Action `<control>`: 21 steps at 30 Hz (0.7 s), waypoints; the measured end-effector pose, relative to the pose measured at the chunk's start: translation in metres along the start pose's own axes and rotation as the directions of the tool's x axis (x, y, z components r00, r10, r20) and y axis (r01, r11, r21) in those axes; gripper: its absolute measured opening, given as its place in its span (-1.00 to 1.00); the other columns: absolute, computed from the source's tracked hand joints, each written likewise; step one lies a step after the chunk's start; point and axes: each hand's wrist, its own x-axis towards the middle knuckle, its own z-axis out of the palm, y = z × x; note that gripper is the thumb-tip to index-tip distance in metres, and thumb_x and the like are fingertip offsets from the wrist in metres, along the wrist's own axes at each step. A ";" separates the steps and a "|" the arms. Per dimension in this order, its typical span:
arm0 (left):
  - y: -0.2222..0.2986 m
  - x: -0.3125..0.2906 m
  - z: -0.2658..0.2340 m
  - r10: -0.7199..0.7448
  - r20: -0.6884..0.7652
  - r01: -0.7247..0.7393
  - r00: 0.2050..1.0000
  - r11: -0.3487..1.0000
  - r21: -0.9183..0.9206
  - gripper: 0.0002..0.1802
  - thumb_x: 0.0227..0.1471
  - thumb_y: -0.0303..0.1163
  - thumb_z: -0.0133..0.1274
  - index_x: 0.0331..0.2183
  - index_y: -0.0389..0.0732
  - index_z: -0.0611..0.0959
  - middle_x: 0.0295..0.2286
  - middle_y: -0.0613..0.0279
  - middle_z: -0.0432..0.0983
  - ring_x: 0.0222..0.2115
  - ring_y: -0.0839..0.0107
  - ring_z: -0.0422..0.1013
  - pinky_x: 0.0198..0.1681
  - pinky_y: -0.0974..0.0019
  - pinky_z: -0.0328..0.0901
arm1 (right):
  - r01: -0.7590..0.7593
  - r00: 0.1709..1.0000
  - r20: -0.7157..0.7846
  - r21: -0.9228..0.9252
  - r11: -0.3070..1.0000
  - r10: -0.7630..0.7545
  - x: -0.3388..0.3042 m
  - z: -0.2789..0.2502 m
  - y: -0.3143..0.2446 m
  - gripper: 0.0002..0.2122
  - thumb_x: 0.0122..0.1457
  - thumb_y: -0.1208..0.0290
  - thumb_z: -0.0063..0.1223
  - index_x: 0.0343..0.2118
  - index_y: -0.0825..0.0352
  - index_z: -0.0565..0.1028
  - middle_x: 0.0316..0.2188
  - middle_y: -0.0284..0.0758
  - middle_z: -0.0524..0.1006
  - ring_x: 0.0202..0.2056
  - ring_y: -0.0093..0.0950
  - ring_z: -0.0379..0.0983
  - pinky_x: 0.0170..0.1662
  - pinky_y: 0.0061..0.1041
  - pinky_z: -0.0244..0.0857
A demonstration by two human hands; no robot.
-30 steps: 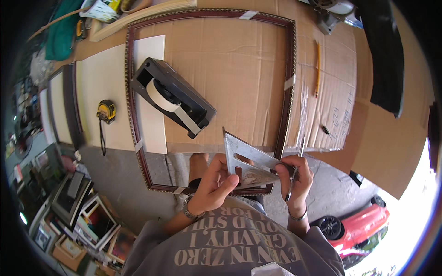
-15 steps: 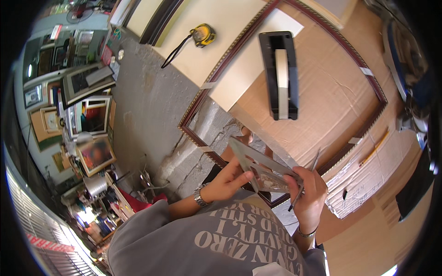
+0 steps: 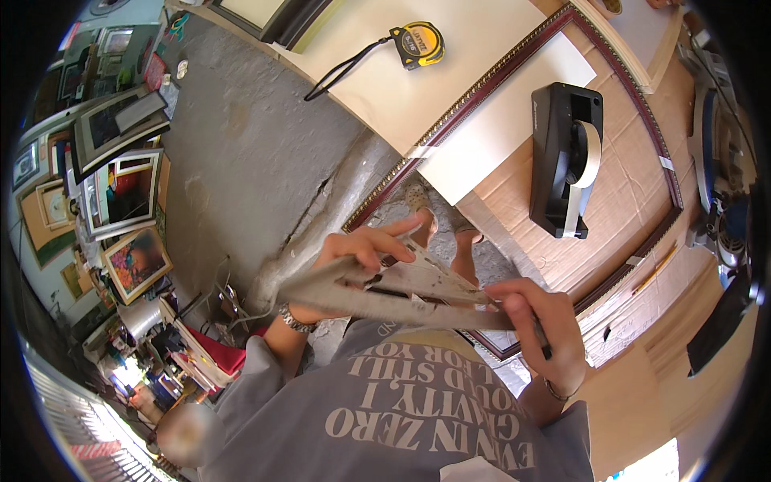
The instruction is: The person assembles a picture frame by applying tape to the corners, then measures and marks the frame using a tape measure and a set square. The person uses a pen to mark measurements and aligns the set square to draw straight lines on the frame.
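Note:
Between my hands, in front of my grey shirt, is a grey triangular set square [image 3: 401, 308] with a cut-out middle, tilted and partly blurred. My left hand [image 3: 353, 255] grips its left part, fingers bent over the far edge. My right hand [image 3: 550, 325] pinches its right corner. Also in the right hand is a thin dark stick [image 3: 547, 351], mostly hidden by the fingers; its kind is unclear. Beyond my hands lies a dark red picture frame [image 3: 474, 87] with a beaded gold edge and bits of white tape on it; my arms and the set square hide its near left part.
A black tape dispenser [image 3: 554, 161] stands on brown cardboard [image 3: 506, 185] inside the frame. A yellow and black tape measure [image 3: 419, 45] with a cord lies on a cream board [image 3: 353, 72]. A pencil [image 3: 654, 269] rests at right. Framed pictures [image 3: 124, 197] lean at left.
The set square has turned and swung leftward, now stretched wide across my front. My left hand has moved up and left along it. The whole view has shifted, placing the dispenser and tape measure further right.

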 end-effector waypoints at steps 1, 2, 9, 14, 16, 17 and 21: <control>0.012 0.003 -0.012 -0.001 0.040 0.000 0.999 1.000 0.002 -0.82 0.27 -0.39 0.09 -0.22 -0.15 0.40 -0.08 -0.28 0.55 0.21 -0.31 0.27 0.34 -0.39 -0.01 | -0.016 0.999 0.043 0.055 0.998 0.014 0.010 0.011 -0.004 -0.83 0.39 0.50 -0.04 -0.10 0.41 0.57 -0.40 -0.13 0.62 -0.45 -0.34 0.51 -0.29 -0.47 0.35; 0.022 0.006 -0.023 0.051 0.126 -0.065 0.991 0.992 0.109 -0.83 0.21 -0.40 0.12 -0.23 -0.15 0.45 -0.02 -0.28 0.50 0.23 -0.35 0.21 0.35 -0.37 -0.01 | -0.071 0.994 0.093 0.113 0.991 0.060 0.019 0.021 -0.008 -0.83 0.39 0.49 -0.03 -0.10 0.41 0.57 -0.40 -0.13 0.62 -0.45 -0.34 0.51 -0.29 -0.47 0.35; 0.034 0.018 -0.103 -0.116 0.106 -0.028 0.988 0.532 0.846 -0.62 0.29 -0.26 0.00 0.03 -0.27 0.53 0.16 -0.20 0.39 0.22 -0.12 0.32 0.27 -0.11 0.20 | 0.007 0.847 -0.531 0.001 1.000 -0.006 0.078 0.072 -0.003 -0.89 0.36 0.46 0.08 -0.20 0.40 0.54 -0.46 -0.22 0.56 -0.50 -0.37 0.46 -0.36 -0.45 0.35; 0.030 0.037 -0.122 -0.337 0.049 0.318 0.940 0.921 0.223 -0.38 0.40 -0.05 -0.14 0.23 -0.35 0.36 0.18 -0.05 0.39 0.11 0.15 0.43 0.25 0.03 0.23 | 0.163 0.619 -0.699 -0.334 0.929 -0.359 0.126 0.063 0.020 -0.93 0.27 0.46 0.18 -0.28 0.33 0.54 -0.49 -0.19 0.58 -0.55 -0.23 0.51 -0.47 -0.37 0.35; 0.019 0.052 -0.116 -0.370 0.054 0.327 0.927 0.872 0.365 -0.44 0.42 -0.07 -0.20 0.18 -0.32 0.41 -0.02 0.10 0.46 -0.13 0.33 0.42 0.08 0.17 0.32 | 0.188 0.610 -0.634 -0.468 0.864 -0.476 0.143 0.060 0.025 -0.93 0.23 0.46 0.22 -0.30 0.29 0.55 -0.48 -0.19 0.60 -0.55 -0.19 0.54 -0.51 -0.34 0.36; 0.010 0.062 -0.111 -0.386 0.058 0.327 0.921 0.845 0.422 -0.46 0.42 -0.07 -0.20 0.16 -0.31 0.43 -0.08 0.13 0.48 -0.19 0.39 0.42 0.00 0.22 0.36 | 0.181 0.624 -0.604 -0.505 0.844 -0.496 0.153 0.058 0.028 -0.93 0.22 0.46 0.23 -0.30 0.28 0.55 -0.47 -0.20 0.61 -0.54 -0.20 0.55 -0.51 -0.35 0.36; -0.028 0.101 -0.106 -0.437 -0.203 0.477 0.876 0.724 0.497 -0.57 0.41 -0.09 -0.14 0.02 -0.27 0.47 -0.28 0.26 0.44 -0.32 0.57 0.37 -0.31 0.37 0.46 | 0.004 0.489 -0.642 -0.675 0.738 -0.590 0.169 0.054 0.033 -0.96 0.24 0.50 0.17 -0.27 0.28 0.57 -0.27 -0.16 0.64 -0.25 -0.18 0.62 -0.32 -0.39 0.44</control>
